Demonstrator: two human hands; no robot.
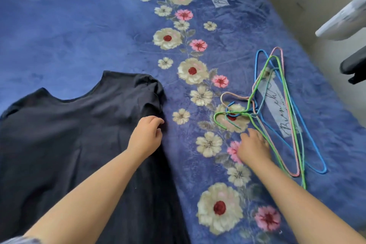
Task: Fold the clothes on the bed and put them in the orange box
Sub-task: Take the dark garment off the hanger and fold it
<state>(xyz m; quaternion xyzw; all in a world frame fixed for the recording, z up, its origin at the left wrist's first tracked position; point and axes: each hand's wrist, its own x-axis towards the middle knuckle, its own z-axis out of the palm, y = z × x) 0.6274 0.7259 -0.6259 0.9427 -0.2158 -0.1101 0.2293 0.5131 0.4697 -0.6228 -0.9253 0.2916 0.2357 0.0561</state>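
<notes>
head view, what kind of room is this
Most likely a bedroom: a bed under a blue floral blanket, a dark garment spread on it, and wire hangers beside it.

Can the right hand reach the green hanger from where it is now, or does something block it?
Probably yes. The right hand lies on the bedspread right beside the green hanger, its fingers almost at the wire. Nothing lies between them; only the pink hanger and blue hanger are tangled with it.
</notes>
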